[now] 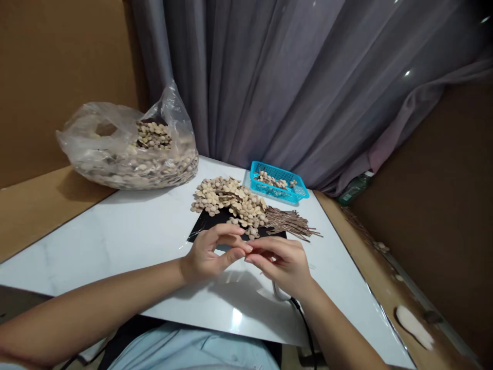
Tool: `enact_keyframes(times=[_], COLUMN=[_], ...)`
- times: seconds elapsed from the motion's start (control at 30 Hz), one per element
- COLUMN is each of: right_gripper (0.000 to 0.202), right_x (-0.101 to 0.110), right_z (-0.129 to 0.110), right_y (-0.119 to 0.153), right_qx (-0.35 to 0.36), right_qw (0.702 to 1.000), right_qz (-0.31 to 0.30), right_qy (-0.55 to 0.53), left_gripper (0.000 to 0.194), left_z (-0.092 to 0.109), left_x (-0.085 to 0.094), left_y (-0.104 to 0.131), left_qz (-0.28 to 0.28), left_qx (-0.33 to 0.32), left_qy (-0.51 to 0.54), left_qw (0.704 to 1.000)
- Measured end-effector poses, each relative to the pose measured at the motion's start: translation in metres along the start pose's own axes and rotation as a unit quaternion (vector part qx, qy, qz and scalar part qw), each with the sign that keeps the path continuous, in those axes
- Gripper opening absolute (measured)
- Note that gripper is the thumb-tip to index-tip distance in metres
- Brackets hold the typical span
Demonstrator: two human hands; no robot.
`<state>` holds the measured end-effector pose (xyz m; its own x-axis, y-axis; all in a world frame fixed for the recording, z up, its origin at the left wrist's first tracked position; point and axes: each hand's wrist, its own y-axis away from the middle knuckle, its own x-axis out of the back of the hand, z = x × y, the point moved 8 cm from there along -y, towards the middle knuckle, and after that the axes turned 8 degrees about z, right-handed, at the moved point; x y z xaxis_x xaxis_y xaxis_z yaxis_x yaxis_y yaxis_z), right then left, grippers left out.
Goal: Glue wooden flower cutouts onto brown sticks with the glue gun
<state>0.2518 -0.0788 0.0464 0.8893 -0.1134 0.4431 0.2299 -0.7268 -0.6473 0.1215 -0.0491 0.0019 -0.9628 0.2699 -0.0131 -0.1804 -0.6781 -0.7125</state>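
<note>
My left hand (216,250) and my right hand (284,261) meet fingertip to fingertip over the near part of the table. Both are closed in a pinch, and whatever sits between the fingers is too small to make out. Just beyond them lies a heap of beige and grey flower-shaped pieces (231,198), partly on a black mat (208,222). To the right of the heap, a bundle of thin brown sticks (290,222) is spread out. Under my right hand, a white object with a black cable (302,313) is mostly hidden.
A clear plastic bag (131,164) full of similar pieces stands at the back left. At the back of the white table (96,246) sits a blue basket (279,193) holding some pieces. Grey curtains (262,77) hang behind, and a green bottle (354,187) lies at the right.
</note>
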Motion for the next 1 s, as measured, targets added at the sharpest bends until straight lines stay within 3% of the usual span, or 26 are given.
enact_keyframes(times=[0.13,0.37,0.43,0.47,0.53,0.57,0.63,0.67,0.73,0.77,0.8,0.83,0.9,1.0], right_gripper=[0.019,0.014,0.009,0.015,0.037,0.045,0.051,0.054,0.060,0.063,0.064,0.063,0.062,0.061], right_x=[0.005,0.010,0.017,0.022,0.028,0.029,0.030,0.032,0.035,0.036,0.035,0.033,0.030,0.030], right_z=[-0.015,-0.021,-0.017,-0.013,0.003,0.015,0.040,0.051,0.069,0.077,0.083,0.087,0.091,0.092], right_y=[0.005,0.007,0.004,0.002,0.001,0.003,0.019,0.029,0.049,0.058,0.066,0.074,0.082,0.084], right_qx=[0.072,0.103,0.087,0.067,-0.010,-0.064,-0.170,-0.205,-0.258,-0.277,-0.291,-0.297,-0.297,-0.281], right_qw=[0.997,0.994,0.996,0.998,0.997,0.987,0.940,0.913,0.858,0.831,0.809,0.793,0.780,0.786], right_qz=[0.018,0.032,0.026,0.012,-0.058,-0.113,-0.243,-0.287,-0.337,-0.350,-0.356,-0.359,-0.342,-0.293], right_qy=[0.005,-0.007,0.005,0.017,0.058,0.092,0.169,0.205,0.290,0.332,0.367,0.394,0.433,0.466], left_gripper=[0.038,0.025,0.021,0.029,0.061,0.066,0.057,0.048,0.029,0.027,0.025,0.023,0.030,0.037], left_z=[0.012,0.013,0.010,0.006,-0.004,-0.008,-0.013,-0.016,-0.028,-0.037,-0.048,-0.060,-0.077,-0.091], left_x=[-0.001,0.003,0.015,0.025,0.054,0.064,0.089,0.094,0.094,0.085,0.072,0.065,0.065,0.060], left_y=[-0.002,-0.009,-0.018,-0.024,-0.037,-0.044,-0.053,-0.057,-0.064,-0.067,-0.065,-0.060,-0.051,-0.045], left_qz=[-0.024,0.005,0.053,0.098,0.220,0.248,0.337,0.341,0.279,0.189,0.069,-0.015,-0.073,-0.103], left_qx=[-0.067,-0.025,0.005,0.029,0.065,0.071,0.064,0.068,0.094,0.107,0.113,0.112,0.106,0.089], left_qy=[0.007,-0.020,0.009,0.033,0.116,0.131,0.054,-0.017,-0.099,-0.205,-0.313,-0.410,-0.524,-0.530], left_qw=[0.997,0.999,0.999,0.994,0.967,0.957,0.938,0.938,0.951,0.954,0.940,0.905,0.842,0.837])
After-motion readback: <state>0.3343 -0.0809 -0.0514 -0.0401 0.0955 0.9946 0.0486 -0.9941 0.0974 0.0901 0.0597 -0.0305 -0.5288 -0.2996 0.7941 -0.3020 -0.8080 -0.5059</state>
